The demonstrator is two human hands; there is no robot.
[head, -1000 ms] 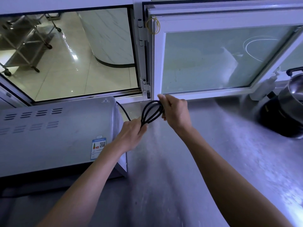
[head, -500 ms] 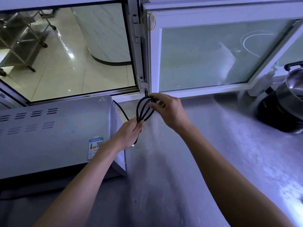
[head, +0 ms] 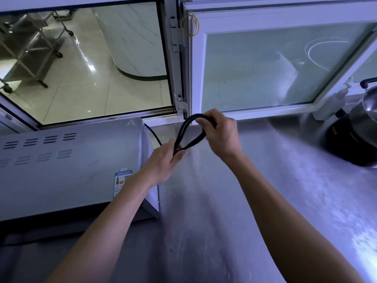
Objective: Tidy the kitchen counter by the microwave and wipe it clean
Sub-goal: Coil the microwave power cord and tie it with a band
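Note:
A grey microwave (head: 61,166) stands at the left of the steel counter (head: 234,201). Its black power cable (head: 184,132) is folded into several loops, held above the counter just right of the microwave's back corner. My left hand (head: 163,162) pinches the lower end of the loops. My right hand (head: 220,133) grips their upper end near the window frame. One strand of the cable runs from the loops back behind the microwave.
A dark pot base with a steel pot (head: 359,131) sits at the far right, with a white bottle (head: 330,107) beside it against the window frame (head: 195,68). A yellow rubber band (head: 189,23) hangs on the frame. The open hatch on the left looks onto a tiled floor.
My right hand has shifted along the top of the cable loops, tightening the bundle. My left hand keeps its pinch at the lower end. The view moved slightly.

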